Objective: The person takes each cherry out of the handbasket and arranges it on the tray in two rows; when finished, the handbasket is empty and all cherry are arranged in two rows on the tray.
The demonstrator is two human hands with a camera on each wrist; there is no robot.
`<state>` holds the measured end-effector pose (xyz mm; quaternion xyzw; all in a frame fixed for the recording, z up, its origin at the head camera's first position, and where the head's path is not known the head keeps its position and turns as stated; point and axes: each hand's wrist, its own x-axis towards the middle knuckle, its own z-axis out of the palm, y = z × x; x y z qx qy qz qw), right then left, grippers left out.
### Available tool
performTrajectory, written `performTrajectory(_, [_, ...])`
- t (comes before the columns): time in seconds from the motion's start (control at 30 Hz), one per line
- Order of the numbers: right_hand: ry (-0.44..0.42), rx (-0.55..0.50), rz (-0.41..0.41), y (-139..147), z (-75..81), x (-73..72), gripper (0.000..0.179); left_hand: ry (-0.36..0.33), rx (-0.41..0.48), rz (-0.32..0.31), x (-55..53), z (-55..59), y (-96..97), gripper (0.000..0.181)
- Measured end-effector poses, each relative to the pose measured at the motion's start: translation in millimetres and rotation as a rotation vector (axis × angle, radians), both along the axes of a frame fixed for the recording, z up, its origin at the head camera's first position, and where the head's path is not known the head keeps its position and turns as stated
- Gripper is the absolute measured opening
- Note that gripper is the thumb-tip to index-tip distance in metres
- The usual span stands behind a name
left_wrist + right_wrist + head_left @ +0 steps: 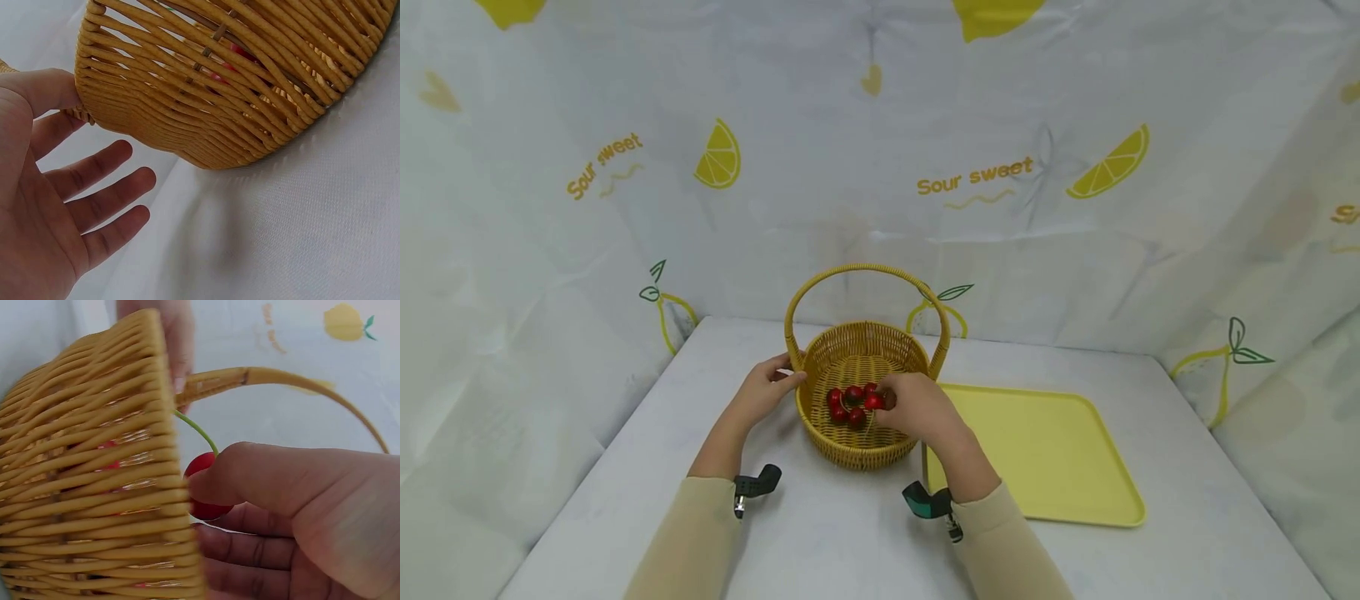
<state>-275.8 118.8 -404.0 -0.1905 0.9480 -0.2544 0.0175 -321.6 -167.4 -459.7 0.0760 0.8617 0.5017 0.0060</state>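
A yellow-brown wicker basket (862, 457) with a tall arched handle stands on the table, and several dark red cherries (853, 395) lie on its woven bottom. At the basket's left rim, near the handle's foot, my left hand (767, 385) pinches the edge between thumb and index finger; in the left wrist view its other fingers (112, 190) are spread away from the weave. My right hand (919, 406) is over the basket's right side and pinches a bright red cherry (203, 487) between thumb and fingers. The cherry's green stem (199, 429) shows in the right wrist view.
A flat yellow tray (1045, 454) lies to the right of the basket, its left edge close beside it. The white table (842, 542) is backed by a white curtain (820, 192) printed with lemons and lettering.
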Motion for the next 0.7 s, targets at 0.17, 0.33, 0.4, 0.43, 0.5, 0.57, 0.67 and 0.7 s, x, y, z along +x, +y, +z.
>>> performTrajectory(0.17, [0.04,-0.074,-0.015,7,18.1,7.6,0.027,0.004,0.004,-0.004,-1.2,-1.3,-1.9,0.052])
performTrajectory(0.33, [0.058,-0.139,-0.031,17,33.6,14.5,0.027,0.0,0.006,0.0,-1.0,-1.3,-2.3,0.054])
performTrajectory(0.4, [0.06,-0.157,-0.039,22,39.7,17.3,0.028,-0.001,0.01,-0.001,-1.0,-1.2,-2.3,0.055])
performTrajectory(0.43, [0.061,-0.164,-0.045,25,42.3,18.4,0.028,0.001,0.011,-0.003,-1.2,-1.4,-2.5,0.055])
performTrajectory(0.5, [0.063,-0.175,-0.056,31,47.9,21.2,0.029,-0.004,0.019,-0.001,-1.8,-1.8,-2.8,0.054])
performTrajectory(0.57, [0.066,-0.182,-0.07,36,52.1,23.5,0.03,-0.006,0.019,-0.002,-2.4,-2.2,-2.9,0.055])
performTrajectory(0.67, [0.067,-0.187,-0.092,45,57.3,26.7,0.03,-0.008,0.017,-0.006,-2.8,-2.1,-2.9,0.055])
performTrajectory(0.7, [0.065,-0.19,-0.1,48,58.4,27.6,0.03,-0.011,0.022,-0.005,-2.9,-2.1,-2.8,0.055])
